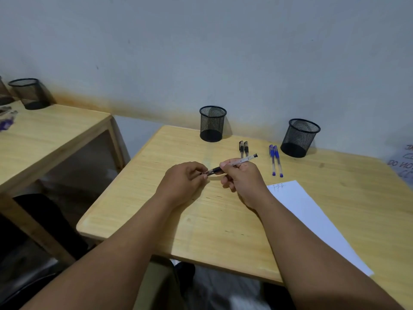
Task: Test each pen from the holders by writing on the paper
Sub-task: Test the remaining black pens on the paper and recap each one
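My right hand [242,180] grips a clear-barrelled black pen [241,161] above the middle of the wooden table [201,224]. My left hand [183,182] pinches the pen's dark tip end, where its cap sits. Two black pens [244,147] lie side by side behind my hands. Two blue pens [276,161] lie to their right. Two black mesh holders stand at the back, one in the middle [212,124] and one at the right [299,137]. White paper [312,218] with a few scribbles at its top lies under my right forearm.
A second wooden table [44,139] stands at the left with another mesh holder [29,93] on it. A gap separates the two tables. A sheet with handwriting [402,164] lies at the right edge. The wall runs close behind.
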